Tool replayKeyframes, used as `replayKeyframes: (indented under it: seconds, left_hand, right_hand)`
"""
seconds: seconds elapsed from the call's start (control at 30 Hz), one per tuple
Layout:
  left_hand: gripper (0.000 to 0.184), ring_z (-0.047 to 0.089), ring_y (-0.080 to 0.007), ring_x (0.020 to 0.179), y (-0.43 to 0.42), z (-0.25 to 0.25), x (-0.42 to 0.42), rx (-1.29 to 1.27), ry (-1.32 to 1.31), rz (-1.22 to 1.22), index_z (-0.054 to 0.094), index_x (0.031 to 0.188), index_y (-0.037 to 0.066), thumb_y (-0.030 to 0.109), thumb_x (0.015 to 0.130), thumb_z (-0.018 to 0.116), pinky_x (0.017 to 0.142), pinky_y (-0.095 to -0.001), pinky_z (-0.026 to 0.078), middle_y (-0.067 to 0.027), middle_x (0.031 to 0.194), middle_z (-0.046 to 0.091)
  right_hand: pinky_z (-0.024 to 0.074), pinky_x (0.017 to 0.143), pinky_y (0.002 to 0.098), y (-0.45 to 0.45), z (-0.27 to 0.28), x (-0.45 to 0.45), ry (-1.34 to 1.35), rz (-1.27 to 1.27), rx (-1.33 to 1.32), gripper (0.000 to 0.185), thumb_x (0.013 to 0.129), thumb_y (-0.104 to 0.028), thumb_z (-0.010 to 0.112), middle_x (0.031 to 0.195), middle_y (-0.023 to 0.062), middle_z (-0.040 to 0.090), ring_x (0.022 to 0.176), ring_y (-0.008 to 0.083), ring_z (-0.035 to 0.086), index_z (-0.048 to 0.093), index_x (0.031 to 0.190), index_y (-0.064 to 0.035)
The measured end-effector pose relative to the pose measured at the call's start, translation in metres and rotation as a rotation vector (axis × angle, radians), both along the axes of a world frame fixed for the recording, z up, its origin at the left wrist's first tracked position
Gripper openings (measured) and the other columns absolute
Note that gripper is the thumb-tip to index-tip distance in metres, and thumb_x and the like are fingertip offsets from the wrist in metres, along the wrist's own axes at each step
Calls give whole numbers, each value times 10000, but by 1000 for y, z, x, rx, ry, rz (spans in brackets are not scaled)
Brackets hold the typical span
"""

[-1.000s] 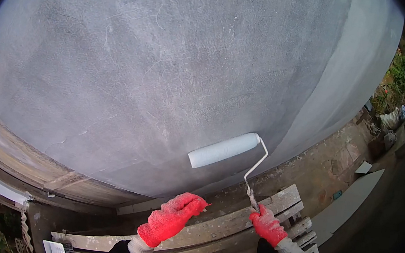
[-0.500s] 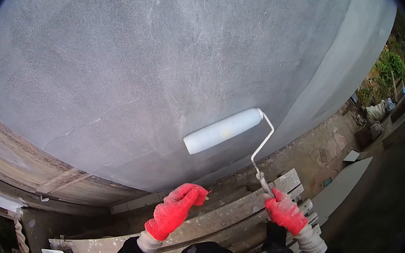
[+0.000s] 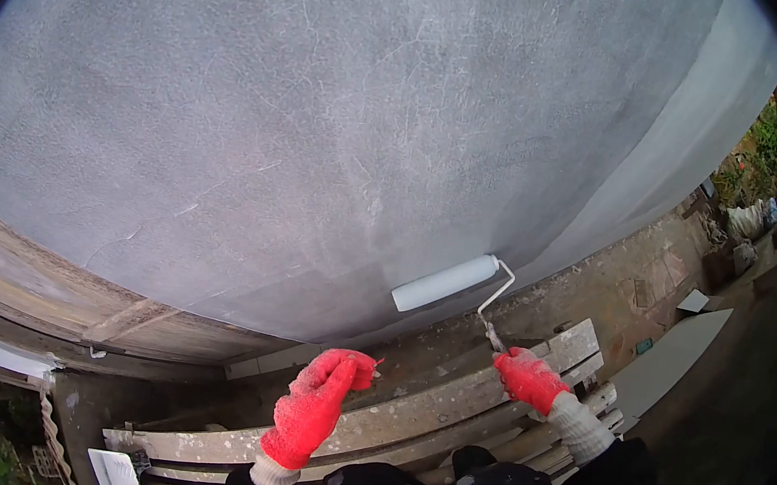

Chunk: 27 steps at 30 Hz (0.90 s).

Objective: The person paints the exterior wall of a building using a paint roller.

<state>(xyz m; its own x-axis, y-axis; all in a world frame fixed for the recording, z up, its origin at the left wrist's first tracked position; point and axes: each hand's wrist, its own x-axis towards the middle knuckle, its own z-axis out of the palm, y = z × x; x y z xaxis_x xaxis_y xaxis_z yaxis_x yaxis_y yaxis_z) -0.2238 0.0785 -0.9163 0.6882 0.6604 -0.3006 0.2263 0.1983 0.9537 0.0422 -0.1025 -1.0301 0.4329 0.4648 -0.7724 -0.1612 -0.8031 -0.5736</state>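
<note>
My right hand (image 3: 531, 381), in a red-coated work glove with a white cuff, grips the handle of a paint roller (image 3: 446, 284). The white roller sleeve lies against the lower part of the grey wall (image 3: 342, 141), tilted up to the right, with its bent wire frame on the right side. My left hand (image 3: 310, 408), gloved the same way, is raised below the wall's lower edge with its fingers curled in. Nothing shows in its fingers, and it touches neither roller nor wall.
Paint-spotted wooden planks (image 3: 426, 415) run across below my hands. A white tray-like piece (image 3: 115, 475) is at the lower left. Flat pale boards (image 3: 667, 365) lie on the ground at right, near rubble and bags (image 3: 747, 221). Bare brownish wall (image 3: 31, 264) shows at left.
The roller has moved down and to the right along the wall, with my right hand on its handle. My left hand stays curled, slightly further left. The view has shifted a little.
</note>
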Motion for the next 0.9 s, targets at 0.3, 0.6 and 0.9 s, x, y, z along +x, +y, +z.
replayKeyframes:
  seconds: [0.3, 0.6, 0.9]
  left_hand:
    - [272, 640, -159, 906, -28, 1, -37, 5, 206, 310, 635, 1062, -1, 204, 1022, 461, 869, -290, 479, -73, 937, 669]
    - [321, 630, -188, 914, -52, -1, -76, -74, 378, 436, 621, 1114, 37, 316, 1015, 495, 843, -300, 486, -81, 996, 659]
    - [272, 636, -167, 926, -32, -6, -40, -68, 267, 323, 626, 1078, -16, 201, 1017, 473, 885, -296, 479, -81, 954, 664]
  right_hand:
    - [491, 587, 395, 85, -241, 53, 78, 421, 45, 294, 869, -267, 595, 676, 117, 625, 631, 233, 625, 605, 687, -36]
    - [559, 772, 415, 131, -330, 34, -689, 1270, 34, 241, 674, -222, 679, 900, 166, 701, 892, 298, 686, 695, 865, -77]
    - [495, 636, 439, 39, -152, 29, -163, 555, 235, 210, 822, -242, 597, 764, 175, 655, 687, 342, 644, 620, 879, -41]
